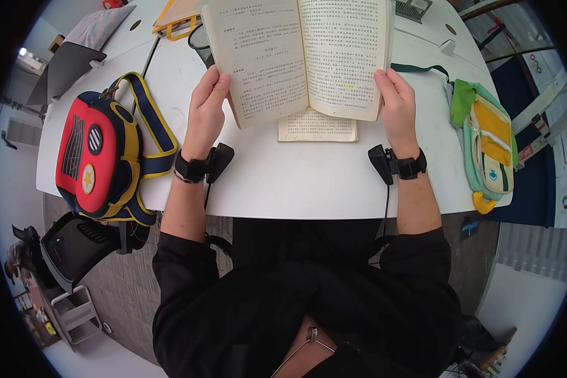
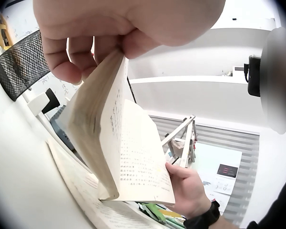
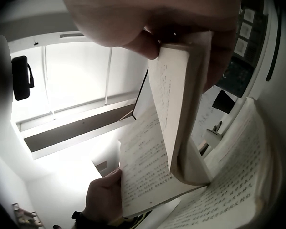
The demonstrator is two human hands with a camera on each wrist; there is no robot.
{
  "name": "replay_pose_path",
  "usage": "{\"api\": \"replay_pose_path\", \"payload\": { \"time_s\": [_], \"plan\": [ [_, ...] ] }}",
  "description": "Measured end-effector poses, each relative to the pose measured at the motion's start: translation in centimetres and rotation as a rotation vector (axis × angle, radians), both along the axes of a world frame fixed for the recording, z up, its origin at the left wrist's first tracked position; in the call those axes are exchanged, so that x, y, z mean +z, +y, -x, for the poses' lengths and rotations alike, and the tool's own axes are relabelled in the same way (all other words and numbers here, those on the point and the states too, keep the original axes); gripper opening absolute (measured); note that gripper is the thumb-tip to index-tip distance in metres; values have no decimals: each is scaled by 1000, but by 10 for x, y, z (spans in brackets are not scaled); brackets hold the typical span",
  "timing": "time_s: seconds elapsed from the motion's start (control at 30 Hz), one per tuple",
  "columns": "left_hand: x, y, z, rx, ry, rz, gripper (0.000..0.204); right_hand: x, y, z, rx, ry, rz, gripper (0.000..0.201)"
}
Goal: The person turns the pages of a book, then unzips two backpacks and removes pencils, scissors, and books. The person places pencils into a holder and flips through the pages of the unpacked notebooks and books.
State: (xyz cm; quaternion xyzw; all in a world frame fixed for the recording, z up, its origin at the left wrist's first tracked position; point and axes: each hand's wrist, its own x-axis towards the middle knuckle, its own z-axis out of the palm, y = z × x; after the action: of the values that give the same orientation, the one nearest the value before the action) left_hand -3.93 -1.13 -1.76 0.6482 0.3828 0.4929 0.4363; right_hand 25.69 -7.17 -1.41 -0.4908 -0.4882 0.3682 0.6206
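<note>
An open book (image 1: 264,69) with printed pages is held up over the table, one side in each hand. My left hand (image 1: 206,113) grips its left edge, thumb on the page and fingers behind, as the left wrist view shows. On the opposite edge my right hand (image 1: 398,110) pinches the pages the same way, its thumb near a small yellow highlight. Beneath the raised book, a second open book (image 1: 318,130) lies on the table, mostly hidden in the head view. Its printed pages (image 3: 229,191) show more fully in the right wrist view.
On the white table (image 1: 283,183), a red and navy backpack (image 1: 94,157) lies at the left and a green and yellow bag (image 1: 488,138) at the right. A black mesh holder (image 2: 24,64) stands behind the book. A dark laptop (image 1: 69,72) is at the back left.
</note>
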Motion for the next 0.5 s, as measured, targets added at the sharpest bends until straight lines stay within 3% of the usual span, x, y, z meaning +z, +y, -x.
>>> {"api": "replay_pose_path", "payload": {
  "time_s": [0.5],
  "plan": [
    [-6, -2, 1, -104, 44, -88, 29, -7, 7, -8, -148, -161, -40, 23]
  ]
}}
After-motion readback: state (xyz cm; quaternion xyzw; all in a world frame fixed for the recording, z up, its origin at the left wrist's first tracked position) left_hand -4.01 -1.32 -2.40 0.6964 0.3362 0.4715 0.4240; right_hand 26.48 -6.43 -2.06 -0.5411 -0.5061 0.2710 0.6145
